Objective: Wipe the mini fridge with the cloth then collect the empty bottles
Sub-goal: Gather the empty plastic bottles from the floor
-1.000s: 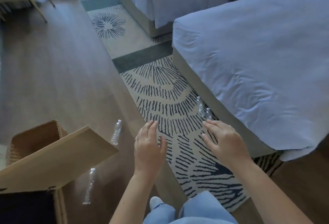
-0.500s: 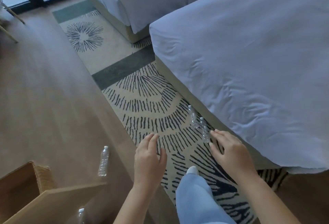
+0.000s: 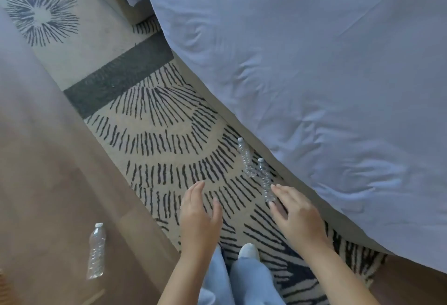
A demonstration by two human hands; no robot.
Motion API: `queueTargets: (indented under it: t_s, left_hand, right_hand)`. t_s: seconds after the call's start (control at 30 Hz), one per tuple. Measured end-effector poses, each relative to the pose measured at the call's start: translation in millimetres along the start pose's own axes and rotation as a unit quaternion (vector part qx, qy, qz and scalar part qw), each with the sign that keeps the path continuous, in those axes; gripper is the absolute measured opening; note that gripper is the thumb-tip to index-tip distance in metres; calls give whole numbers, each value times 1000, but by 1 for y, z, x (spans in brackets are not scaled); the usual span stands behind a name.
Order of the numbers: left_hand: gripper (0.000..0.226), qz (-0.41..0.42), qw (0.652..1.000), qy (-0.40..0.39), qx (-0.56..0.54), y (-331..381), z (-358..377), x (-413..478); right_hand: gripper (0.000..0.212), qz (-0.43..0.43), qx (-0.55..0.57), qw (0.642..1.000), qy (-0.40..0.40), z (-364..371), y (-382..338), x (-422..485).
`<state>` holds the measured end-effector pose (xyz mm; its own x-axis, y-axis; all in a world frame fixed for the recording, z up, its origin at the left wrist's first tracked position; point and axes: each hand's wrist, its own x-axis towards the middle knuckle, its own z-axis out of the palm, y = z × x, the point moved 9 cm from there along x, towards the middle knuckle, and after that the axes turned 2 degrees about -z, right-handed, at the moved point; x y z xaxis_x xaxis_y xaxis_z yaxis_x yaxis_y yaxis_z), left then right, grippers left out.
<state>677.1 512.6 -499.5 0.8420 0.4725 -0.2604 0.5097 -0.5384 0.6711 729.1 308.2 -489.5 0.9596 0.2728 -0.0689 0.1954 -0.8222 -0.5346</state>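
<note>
R hand (image 3: 297, 215): fingers straight, empty; tips just beside near bottle (image 3: 265, 181), contact unclear.
L hand (image 3: 198, 217): relaxed, empty.
Far bottle (image 3: 246, 158): alongside bed (image 3: 314, 74).
3rd bottle (image 3: 96, 251): well apart from bed.

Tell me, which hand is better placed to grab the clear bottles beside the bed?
Likely right. The right hand hovers open, fingers close to the nearer clear plastic bottle on the striped rug beside the white bed; the left hand is farther away, over bare rug.

Clear ribbed plastic bottles (image 3: 246, 158), wrinkled cloth bedsheet (image 3: 314, 74)
</note>
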Motion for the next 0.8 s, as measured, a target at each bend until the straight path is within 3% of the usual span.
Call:
queueTargets:
  t_s: [0.27, 0.5, 0.67, 0.8]
  left_hand:
    - [47, -34, 998, -53, -23, -98, 170, 96]
    - [54, -14, 988, -154, 25, -193, 312, 142]
    - [50, -135, 975, -152, -93, -257, 383, 177]
    - [50, -175, 963, -143, -151, -283, 446, 201]
  right_hand:
    - [33, 102, 25, 994, 22, 150, 139, 40]
    - [37, 198, 57, 978, -12, 298, 251, 47]
    - [46, 244, 46, 968, -36, 366, 320, 56]
    - [50, 281, 44, 958, -30, 407, 374, 64]
